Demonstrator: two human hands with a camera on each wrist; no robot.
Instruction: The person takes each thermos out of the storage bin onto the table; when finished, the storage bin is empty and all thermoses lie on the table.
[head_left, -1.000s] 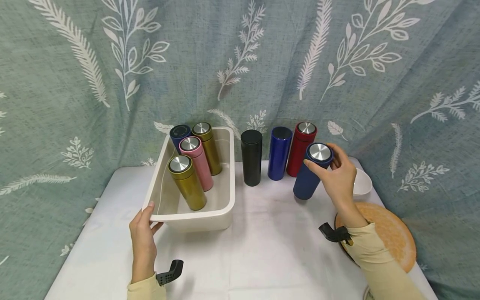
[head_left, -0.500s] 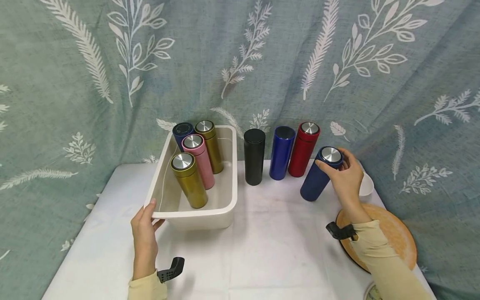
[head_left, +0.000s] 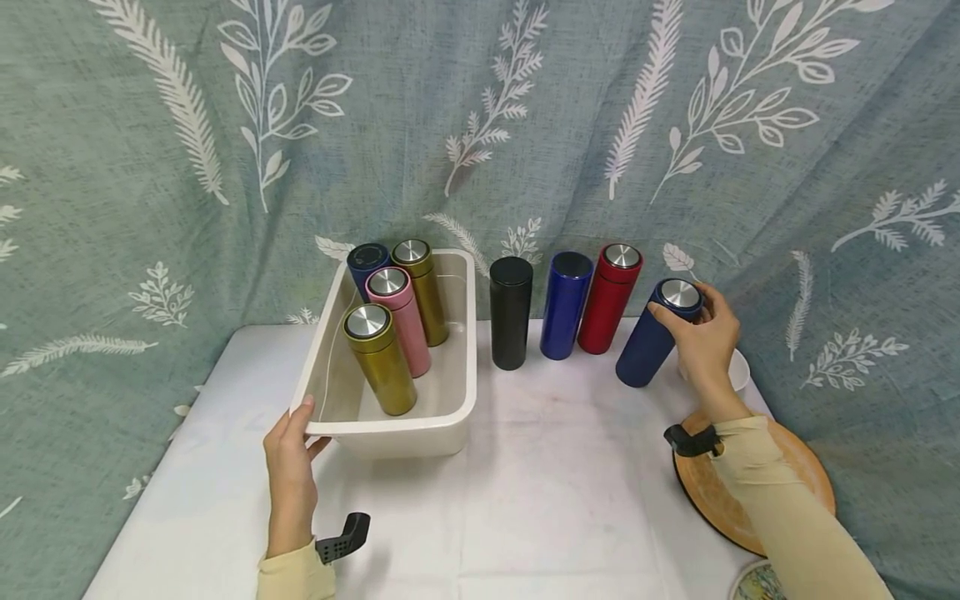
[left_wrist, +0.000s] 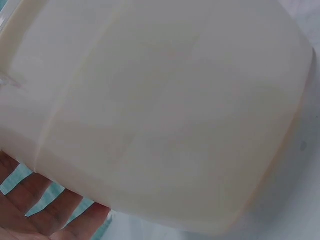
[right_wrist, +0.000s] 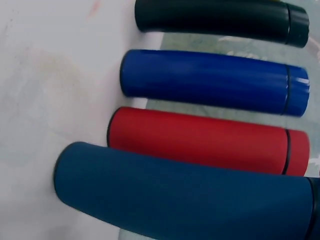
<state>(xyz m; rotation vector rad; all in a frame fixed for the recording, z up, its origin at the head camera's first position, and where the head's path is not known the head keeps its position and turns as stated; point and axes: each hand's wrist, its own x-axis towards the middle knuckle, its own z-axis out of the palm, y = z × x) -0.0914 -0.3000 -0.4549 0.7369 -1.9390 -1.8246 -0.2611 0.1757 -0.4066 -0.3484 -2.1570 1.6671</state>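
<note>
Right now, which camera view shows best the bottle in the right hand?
The head view: the dark blue bottle appears from top to base, in the right hand. The right wrist view shows its body larger, but the picture's right and bottom edges cut it. The left wrist view does not show it.

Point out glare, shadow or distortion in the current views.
Head view: bright streaks on the lid of the navy bottle, soft shadow beside the white bin; left wrist view: dim, bin looks soft, nearly featureless; right wrist view: black bottle looks bowed.
</note>
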